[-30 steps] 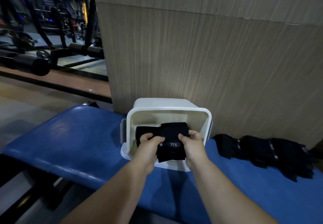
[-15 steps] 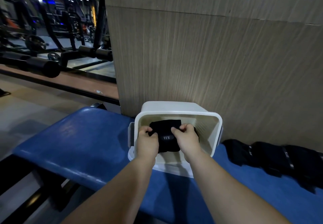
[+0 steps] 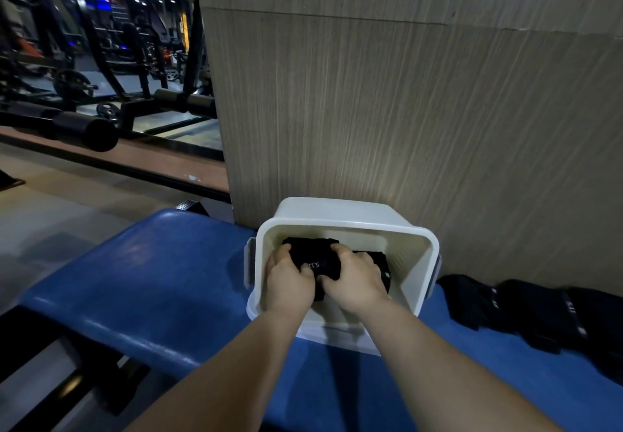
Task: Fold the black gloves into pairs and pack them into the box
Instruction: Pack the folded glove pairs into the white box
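Note:
A white plastic box (image 3: 347, 226) stands on the blue padded bench (image 3: 141, 283) against the wall. Both my hands are inside it. My left hand (image 3: 288, 278) and my right hand (image 3: 354, 280) grip a folded pair of black gloves (image 3: 317, 259) with white lettering, low in the box. A second folded black bundle (image 3: 379, 263) lies beside it on the right, partly hidden by my right hand. Several loose black gloves (image 3: 526, 310) lie in a pile on the bench to the right of the box.
A wood-grain wall panel (image 3: 404, 111) rises right behind the box. Gym machines and padded bars (image 3: 84, 128) stand at the far left beyond the floor. The bench's front edge runs below my forearms.
My hands carried the folded pair from above the box's near rim down into the box, deeper with each frame. The view shifted slightly, moving the loose pile toward the right edge.

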Motion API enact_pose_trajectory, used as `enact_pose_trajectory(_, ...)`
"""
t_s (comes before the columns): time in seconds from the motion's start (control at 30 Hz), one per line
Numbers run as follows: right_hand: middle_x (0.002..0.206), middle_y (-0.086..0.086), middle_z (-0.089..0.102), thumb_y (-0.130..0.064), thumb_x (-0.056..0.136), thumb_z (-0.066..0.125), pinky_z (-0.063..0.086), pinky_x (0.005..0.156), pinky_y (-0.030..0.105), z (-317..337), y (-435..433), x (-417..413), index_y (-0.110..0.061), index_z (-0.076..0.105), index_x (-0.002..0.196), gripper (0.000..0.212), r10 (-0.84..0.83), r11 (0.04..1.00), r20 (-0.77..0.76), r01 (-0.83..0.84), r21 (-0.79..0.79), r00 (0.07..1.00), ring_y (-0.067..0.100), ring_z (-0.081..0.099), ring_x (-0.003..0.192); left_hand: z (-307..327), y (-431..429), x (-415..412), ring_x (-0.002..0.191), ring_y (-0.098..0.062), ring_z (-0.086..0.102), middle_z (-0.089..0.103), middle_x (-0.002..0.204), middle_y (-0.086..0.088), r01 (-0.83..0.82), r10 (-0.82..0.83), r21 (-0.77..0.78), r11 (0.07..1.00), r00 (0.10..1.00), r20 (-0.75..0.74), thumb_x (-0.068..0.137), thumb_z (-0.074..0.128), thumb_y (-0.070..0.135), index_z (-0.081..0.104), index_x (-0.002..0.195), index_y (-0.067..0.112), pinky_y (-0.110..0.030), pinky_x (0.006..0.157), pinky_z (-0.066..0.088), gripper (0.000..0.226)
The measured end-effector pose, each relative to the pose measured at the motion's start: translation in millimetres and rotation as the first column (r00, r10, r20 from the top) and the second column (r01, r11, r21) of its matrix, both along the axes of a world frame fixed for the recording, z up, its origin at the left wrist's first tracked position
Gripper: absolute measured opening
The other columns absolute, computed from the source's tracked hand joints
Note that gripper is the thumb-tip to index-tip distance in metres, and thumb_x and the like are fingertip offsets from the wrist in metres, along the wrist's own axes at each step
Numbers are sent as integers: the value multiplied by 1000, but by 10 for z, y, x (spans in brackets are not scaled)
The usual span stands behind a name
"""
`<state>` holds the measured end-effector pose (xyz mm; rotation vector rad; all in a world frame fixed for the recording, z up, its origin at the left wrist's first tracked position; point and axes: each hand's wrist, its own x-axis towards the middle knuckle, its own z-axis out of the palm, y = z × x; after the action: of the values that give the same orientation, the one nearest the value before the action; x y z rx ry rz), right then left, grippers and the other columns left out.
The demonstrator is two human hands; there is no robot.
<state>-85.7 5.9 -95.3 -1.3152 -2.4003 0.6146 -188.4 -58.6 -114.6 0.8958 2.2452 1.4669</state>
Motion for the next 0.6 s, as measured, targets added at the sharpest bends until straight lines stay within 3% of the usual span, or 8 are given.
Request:
enact_pose_trajectory(0.1, 135, 1, 52, -43, 86, 58, 25, 102, 34, -31, 20, 19, -28, 34, 145, 65, 68, 987, 105, -83, 141, 992, 20, 29, 132, -37, 15, -25, 137, -24, 33, 31, 152, -7, 38, -47, -67, 997, 991, -125, 92, 48, 12, 32, 146, 11, -33, 114, 28, 56)
enact_pose_trajectory(0.37, 146, 0, 40, -50, 91, 50, 16, 112, 40, -177, 100, -8, -25, 34, 147, 64, 86, 957, 251, -150, 247, 964, 22, 18, 140, -126, 38, -50, 148, -22, 2, -6, 161, -6, 90, -197, -333, 939, 933, -302, 99, 37, 19, 7, 153, 15, -32, 120, 11, 62)
enact_pose_trajectory(0.6, 150, -3, 31, -47, 89, 54, 13, 117, 39, -288, 138, 19, -26, 25, 149, 69, 90, 959, 124, -120, 258, 988, 18, 22, 141, -135, 46, -44, 147, -16, -10, -7, 161, 2, 82, -283, -375, 923, 806, -521, 97, 36, 19, 6, 153, 20, -33, 121, 3, 63)
